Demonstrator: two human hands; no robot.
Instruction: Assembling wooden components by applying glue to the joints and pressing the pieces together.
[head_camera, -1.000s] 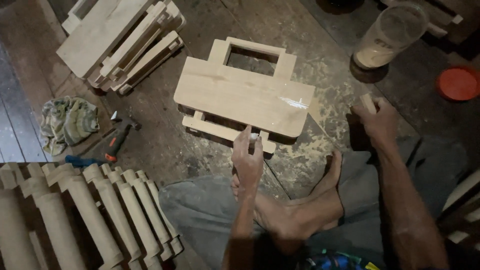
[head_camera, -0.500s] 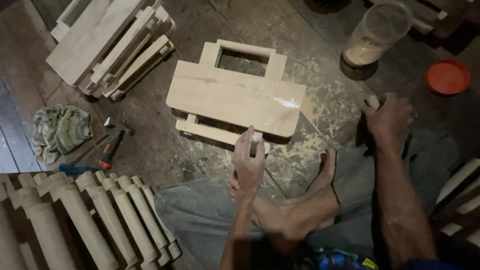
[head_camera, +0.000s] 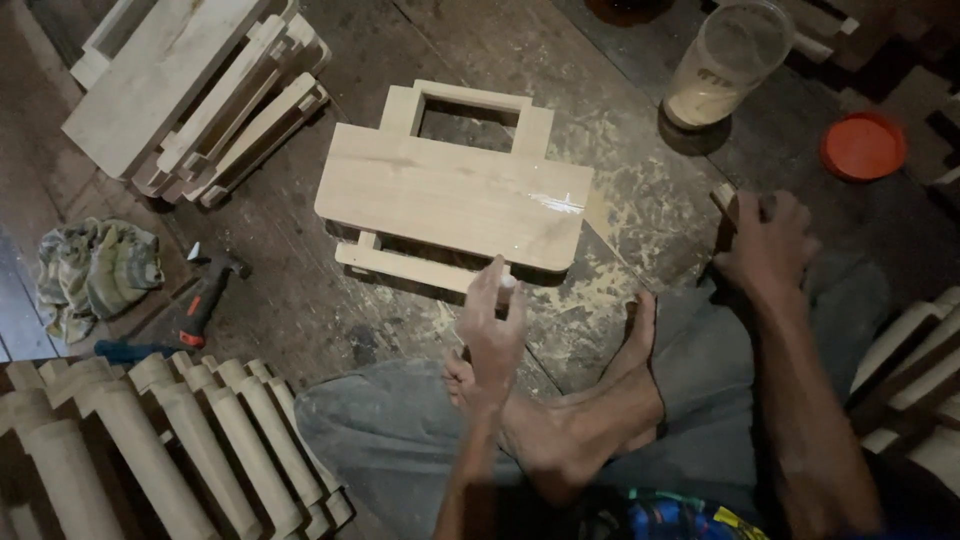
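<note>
Compared w/ a moment ago the left hand (head_camera: 492, 325) has lifted a bit off the near edge of the pale wooden stool (head_camera: 452, 195) on the floor, fingers pinched on sth small, while the right hand (head_camera: 765, 240) stays closed on a small wood block (head_camera: 728, 203).

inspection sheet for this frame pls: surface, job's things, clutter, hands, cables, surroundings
Surface: dark wooden floor, sawdust scattered near the stool.
Job's things: pale wooden stool assembly lying flat; small wood piece under the right hand.
Clutter: hammer, crumpled rag, orange lid, clear jar part-filled with pale material.
Hands: left hand at the stool's near edge, pinching something small; right hand gripping the wood piece.
Cables: nothing seen.
Surroundings: turned spindles lower left; stacked wooden parts upper left.
</note>
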